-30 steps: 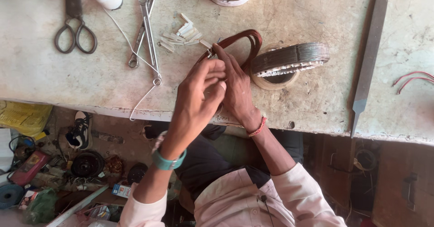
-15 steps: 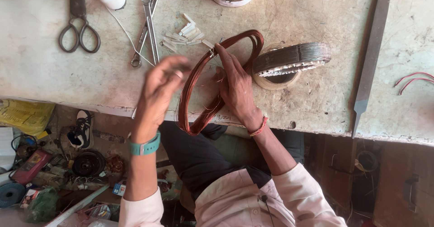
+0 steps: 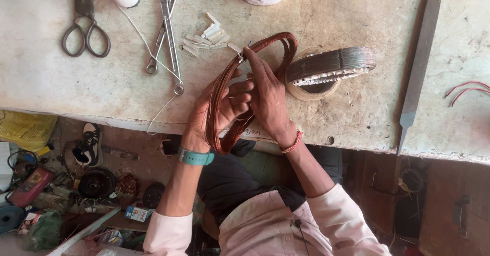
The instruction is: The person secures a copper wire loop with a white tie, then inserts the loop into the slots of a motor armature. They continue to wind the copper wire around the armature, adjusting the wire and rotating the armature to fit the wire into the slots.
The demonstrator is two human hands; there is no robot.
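Over a worn workbench (image 3: 76, 90), left hand (image 3: 217, 108) and right hand (image 3: 268, 100) seemingly both clasp a copper wire coil (image 3: 224, 90).

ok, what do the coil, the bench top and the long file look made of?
Coil: likely enamelled copper wire, going by the glossy reddish-brown fine strands bundled in a loop, held by the left hand and right hand.
Bench top: looks like stone or cement; pale, matte, pitted, stained.
File: probably steel; dull grey flat blade tapering to a tang.
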